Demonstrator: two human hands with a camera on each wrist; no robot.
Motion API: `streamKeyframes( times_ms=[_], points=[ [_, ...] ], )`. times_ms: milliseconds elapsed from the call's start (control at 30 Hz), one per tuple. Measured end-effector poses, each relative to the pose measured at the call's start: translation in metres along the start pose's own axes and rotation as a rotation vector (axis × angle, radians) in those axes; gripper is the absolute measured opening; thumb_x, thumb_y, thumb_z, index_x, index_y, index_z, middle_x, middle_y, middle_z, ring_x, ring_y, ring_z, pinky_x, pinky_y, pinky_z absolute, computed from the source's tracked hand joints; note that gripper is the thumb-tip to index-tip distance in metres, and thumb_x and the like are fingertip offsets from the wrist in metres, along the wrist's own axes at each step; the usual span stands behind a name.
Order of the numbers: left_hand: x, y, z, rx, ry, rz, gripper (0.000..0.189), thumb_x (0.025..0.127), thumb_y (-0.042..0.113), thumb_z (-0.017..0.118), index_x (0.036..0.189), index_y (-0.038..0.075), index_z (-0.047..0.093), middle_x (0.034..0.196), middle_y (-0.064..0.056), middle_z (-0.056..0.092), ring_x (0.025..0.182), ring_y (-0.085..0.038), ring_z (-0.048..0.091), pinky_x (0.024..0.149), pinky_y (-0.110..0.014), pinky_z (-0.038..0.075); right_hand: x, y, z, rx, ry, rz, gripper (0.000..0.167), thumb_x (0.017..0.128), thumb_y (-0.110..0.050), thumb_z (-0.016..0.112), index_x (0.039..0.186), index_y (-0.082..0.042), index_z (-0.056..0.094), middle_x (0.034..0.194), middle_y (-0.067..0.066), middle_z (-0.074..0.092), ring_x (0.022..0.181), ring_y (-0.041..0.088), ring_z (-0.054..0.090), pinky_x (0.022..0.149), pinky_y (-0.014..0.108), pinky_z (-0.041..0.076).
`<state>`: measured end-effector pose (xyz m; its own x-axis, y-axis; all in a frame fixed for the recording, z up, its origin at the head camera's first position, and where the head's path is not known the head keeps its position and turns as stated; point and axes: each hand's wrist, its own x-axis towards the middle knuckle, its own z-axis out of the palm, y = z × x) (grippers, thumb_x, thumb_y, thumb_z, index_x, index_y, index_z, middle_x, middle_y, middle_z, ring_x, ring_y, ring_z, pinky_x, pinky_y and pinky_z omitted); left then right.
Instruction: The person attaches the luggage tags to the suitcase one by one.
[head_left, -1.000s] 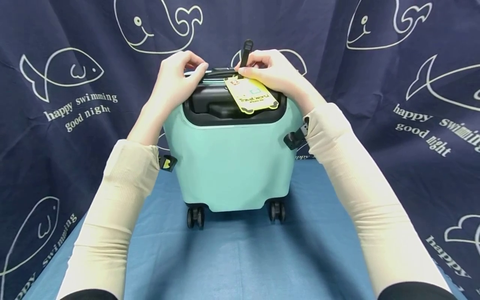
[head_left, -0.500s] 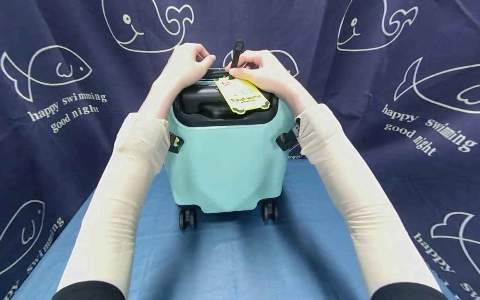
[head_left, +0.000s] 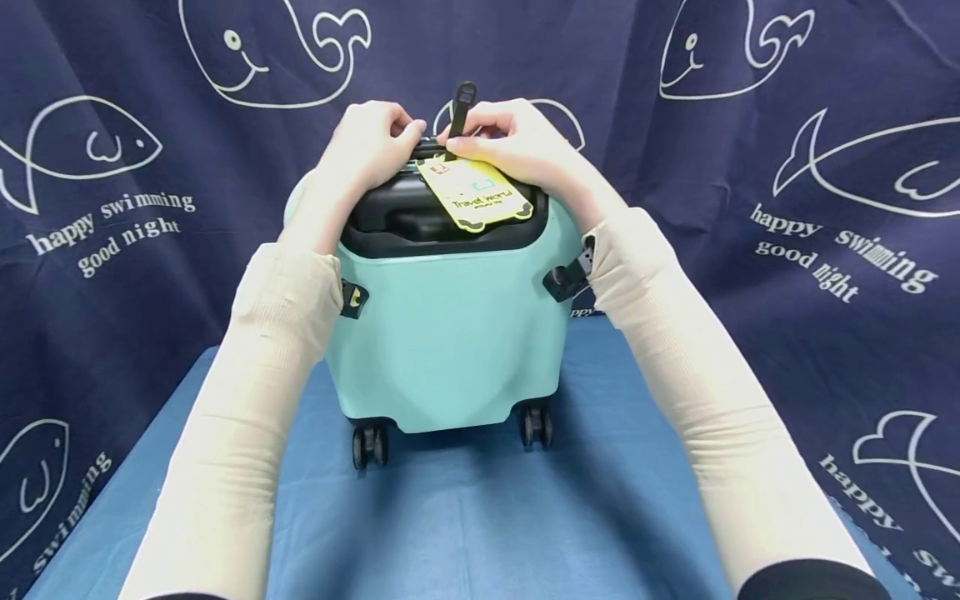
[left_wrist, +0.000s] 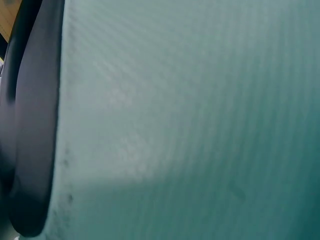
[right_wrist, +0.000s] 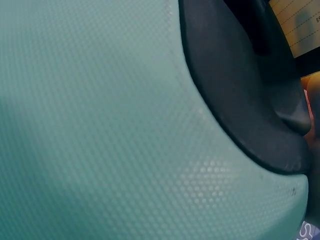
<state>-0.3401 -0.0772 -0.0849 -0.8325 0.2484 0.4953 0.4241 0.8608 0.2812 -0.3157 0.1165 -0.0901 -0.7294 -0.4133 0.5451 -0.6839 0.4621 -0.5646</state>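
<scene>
A mint-green suitcase (head_left: 450,342) with a black recessed top panel (head_left: 386,208) stands upright on its wheels, also filling both wrist views. From its dark top handle (head_left: 429,148) hangs a yellow luggage tag (head_left: 474,193) printed "Travel World". The tag's black strap (head_left: 462,107) points upward, pinched low down by the thumb and fingers of my right hand (head_left: 521,143). At the handle's left end is my left hand (head_left: 371,146), its fingers bent and its thumb tip right over the handle. I cannot tell what lies between those fingertips.
Blue cloth (head_left: 465,517) covers the table under the black wheels (head_left: 370,446). Behind hangs a navy curtain (head_left: 510,42) with white fish drawings. A black wrist camera (head_left: 566,279) sits at the right cuff, another (head_left: 352,298) at the left.
My left hand has shifted inward along the handle, nearer the right hand, rising then dipping slightly. The suitcase and tag appear farther left in view. My right hand keeps its pinch on the strap.
</scene>
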Motion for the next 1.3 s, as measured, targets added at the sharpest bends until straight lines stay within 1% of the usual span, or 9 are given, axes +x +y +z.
streamKeyframes(
  times_ms=[267, 467, 567, 700, 833, 933, 1033, 1100, 1300],
  points=[
    [-0.001, 0.0, 0.0, 0.043, -0.033, -0.017, 0.044, 0.099, 0.034, 0.034, 0.122, 0.007, 0.06, 0.119, -0.01, 0.062, 0.113, -0.026, 0.053, 0.1, -0.04, 0.037, 0.0, -0.001, 0.002, -0.014, 0.005, 0.009, 0.018, 0.087, -0.02, 0.066, 0.098, -0.007, 0.072, 0.097, -0.003, 0.068, 0.076, 0.008, 0.053, 0.07, 0.018, 0.038],
    [0.0, 0.0, 0.0, -0.013, -0.002, -0.018, 0.037, 0.1, 0.022, 0.033, 0.128, 0.008, 0.053, 0.123, -0.008, 0.062, 0.119, -0.021, 0.053, 0.105, -0.035, 0.034, 0.001, -0.001, 0.001, -0.013, 0.006, 0.021, 0.018, 0.087, -0.02, 0.066, 0.096, -0.005, 0.071, 0.098, -0.004, 0.068, 0.077, 0.008, 0.054, 0.07, 0.018, 0.039],
    [-0.001, -0.001, 0.0, -0.071, 0.024, -0.004, 0.037, 0.098, 0.011, 0.033, 0.13, 0.007, 0.049, 0.122, -0.007, 0.063, 0.119, -0.019, 0.054, 0.106, -0.031, 0.033, 0.002, -0.001, 0.002, -0.011, 0.006, 0.026, 0.017, 0.087, -0.02, 0.066, 0.095, -0.006, 0.071, 0.098, -0.005, 0.068, 0.078, 0.008, 0.054, 0.07, 0.018, 0.039],
    [-0.001, -0.003, -0.001, -0.15, 0.042, 0.002, 0.041, 0.093, 0.003, 0.035, 0.131, 0.01, 0.049, 0.122, -0.005, 0.063, 0.112, -0.016, 0.057, 0.102, -0.027, 0.036, 0.002, 0.0, 0.003, -0.011, 0.013, 0.028, 0.017, 0.087, -0.021, 0.066, 0.095, -0.007, 0.071, 0.098, -0.005, 0.068, 0.077, 0.007, 0.054, 0.07, 0.018, 0.039],
    [-0.003, -0.005, -0.003, -0.249, 0.045, -0.019, 0.041, 0.091, 0.004, 0.044, 0.13, 0.016, 0.052, 0.124, -0.001, 0.061, 0.104, -0.014, 0.059, 0.094, -0.022, 0.04, 0.002, 0.001, 0.003, -0.014, 0.013, 0.024, 0.016, 0.087, -0.021, 0.066, 0.095, -0.008, 0.071, 0.098, -0.005, 0.068, 0.076, 0.008, 0.054, 0.069, 0.018, 0.038],
    [-0.003, -0.007, -0.004, -0.394, 0.046, -0.028, 0.038, 0.09, 0.008, 0.053, 0.127, 0.015, 0.056, 0.124, -0.001, 0.061, 0.101, -0.013, 0.06, 0.088, -0.02, 0.042, 0.001, 0.002, 0.002, 0.002, 0.018, 0.018, 0.016, 0.086, -0.02, 0.067, 0.095, -0.007, 0.071, 0.098, -0.005, 0.069, 0.077, 0.008, 0.055, 0.07, 0.018, 0.039],
    [-0.004, -0.008, -0.006, -0.566, 0.047, -0.049, 0.037, 0.086, 0.01, 0.063, 0.123, 0.012, 0.059, 0.114, -0.001, 0.065, 0.096, -0.011, 0.061, 0.084, -0.018, 0.044, 0.0, 0.003, 0.001, 0.009, 0.021, 0.018, 0.017, 0.085, -0.02, 0.068, 0.097, -0.007, 0.072, 0.096, -0.006, 0.069, 0.078, 0.008, 0.055, 0.071, 0.018, 0.039],
    [-0.005, -0.009, -0.007, -0.64, 0.05, -0.07, 0.038, 0.084, 0.011, 0.068, 0.121, 0.01, 0.061, 0.104, 0.0, 0.067, 0.091, -0.008, 0.062, 0.081, -0.018, 0.045, 0.0, 0.002, 0.001, -0.001, 0.02, 0.018, 0.018, 0.085, -0.022, 0.068, 0.098, -0.009, 0.071, 0.092, -0.006, 0.067, 0.076, 0.009, 0.054, 0.07, 0.019, 0.038],
    [-0.007, -0.01, -0.006, -0.674, 0.07, -0.067, 0.028, 0.081, 0.01, 0.071, 0.109, 0.005, 0.068, 0.082, 0.008, 0.067, 0.08, -0.002, 0.063, 0.075, -0.015, 0.046, -0.001, 0.002, 0.001, -0.048, 0.03, 0.004, 0.016, 0.085, -0.024, 0.068, 0.094, -0.012, 0.07, 0.077, -0.005, 0.059, 0.069, 0.012, 0.047, 0.066, 0.021, 0.034]
  ],
)
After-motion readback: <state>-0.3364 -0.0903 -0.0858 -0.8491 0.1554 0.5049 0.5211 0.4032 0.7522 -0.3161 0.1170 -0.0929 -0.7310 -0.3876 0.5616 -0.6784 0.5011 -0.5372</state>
